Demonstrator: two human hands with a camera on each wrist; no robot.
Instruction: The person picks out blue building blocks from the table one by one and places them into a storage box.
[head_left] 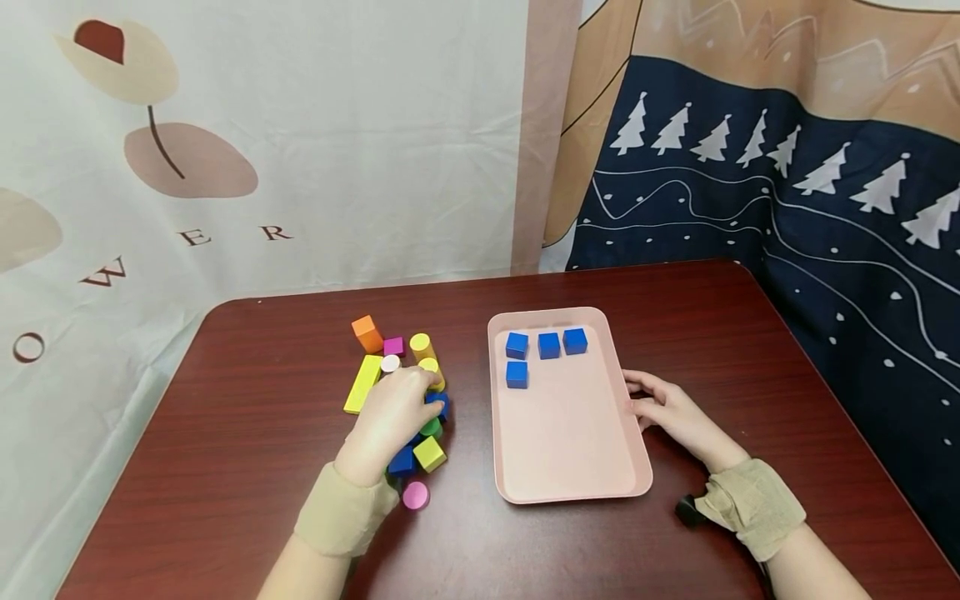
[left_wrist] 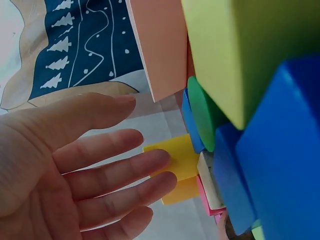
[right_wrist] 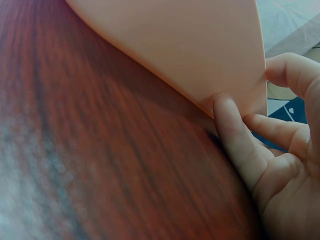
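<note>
My left hand (head_left: 392, 410) is over a cluster of coloured blocks, nothing in its grasp; in the left wrist view its fingers (left_wrist: 120, 162) stretch out, loosely apart. Near its thumb is a blue block (head_left: 442, 402), partly hidden by the hand, and a yellow cylinder (head_left: 431, 372) lies by the fingertips. A green round block (head_left: 431, 427) and a yellow-green cube (head_left: 430, 454) sit close to the palm. On the right side, my right hand (head_left: 671, 417) rests its fingertips against the outer side of a pink tray (head_left: 570, 442). Several blue cubes (head_left: 517, 374) stand in the tray's far part.
Around the cluster lie an orange block (head_left: 367, 333), a magenta cube (head_left: 393, 347), a long yellow block (head_left: 363, 384), a white round block (head_left: 391, 363) and a pink round block (head_left: 416, 496). Everything rests on a dark red-brown table (head_left: 225, 467), with patterned cloths (head_left: 375, 167) behind.
</note>
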